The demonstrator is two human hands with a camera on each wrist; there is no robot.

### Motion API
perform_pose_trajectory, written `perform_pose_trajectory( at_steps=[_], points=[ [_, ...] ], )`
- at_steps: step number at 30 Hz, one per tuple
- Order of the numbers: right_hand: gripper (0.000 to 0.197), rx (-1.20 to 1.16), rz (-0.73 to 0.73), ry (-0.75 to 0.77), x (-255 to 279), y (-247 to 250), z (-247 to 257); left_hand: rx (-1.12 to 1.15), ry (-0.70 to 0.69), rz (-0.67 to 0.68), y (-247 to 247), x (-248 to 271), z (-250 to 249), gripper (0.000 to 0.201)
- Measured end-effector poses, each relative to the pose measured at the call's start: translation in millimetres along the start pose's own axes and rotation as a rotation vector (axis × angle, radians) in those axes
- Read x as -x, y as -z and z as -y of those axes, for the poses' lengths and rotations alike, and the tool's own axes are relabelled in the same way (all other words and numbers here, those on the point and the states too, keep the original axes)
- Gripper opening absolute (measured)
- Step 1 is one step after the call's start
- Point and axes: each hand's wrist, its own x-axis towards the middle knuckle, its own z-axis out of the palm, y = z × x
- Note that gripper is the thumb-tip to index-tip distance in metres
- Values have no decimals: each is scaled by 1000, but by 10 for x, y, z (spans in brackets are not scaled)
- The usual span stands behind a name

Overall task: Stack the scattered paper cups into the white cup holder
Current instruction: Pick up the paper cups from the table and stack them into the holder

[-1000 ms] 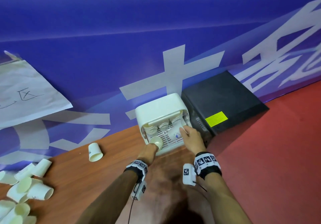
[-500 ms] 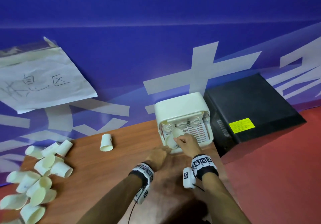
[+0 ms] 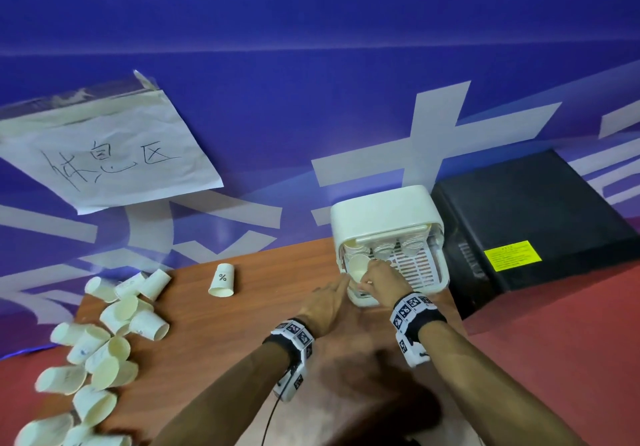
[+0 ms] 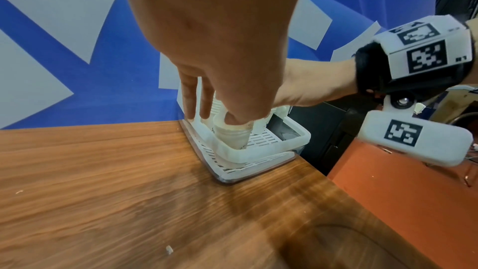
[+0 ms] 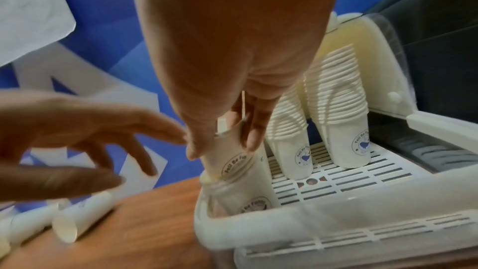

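While your right hand [image 3: 379,277] pinches the rim of a paper cup [image 5: 230,156], that cup sits nested in another cup at the left front corner of the white cup holder [image 3: 384,213]. Two tall cup stacks [image 5: 333,105] stand just beyond your fingers. Your left hand [image 3: 327,302] hovers beside the holder, fingers relaxed and holding nothing. Loose cups [image 3: 114,338] lie well to its left on the wooden table [image 3: 214,338].

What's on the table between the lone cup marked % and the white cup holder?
Only the left hand, reaching from below; otherwise bare wood lies between the lone cup and the white cup holder, per the head view.
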Motion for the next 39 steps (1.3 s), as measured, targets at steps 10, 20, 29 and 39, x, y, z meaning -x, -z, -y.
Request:
perform_pose_trajectory(
  at_steps=[10, 20, 29, 39],
  points=[
    [50, 39, 161, -106, -17, -211, -85, -198, -38, 235, -16, -181, 21, 80],
    [43, 201, 91, -45, -28, 40, 156, -71, 42, 109, -27, -23, 402, 79],
    [31, 293, 60, 122, -8, -91, 1082, 230, 531, -37, -357, 655, 1733, 48],
    [36, 363, 289, 212, -172, -596, 1929, 655, 522, -135, -463, 936, 2531, 76]
  ],
)
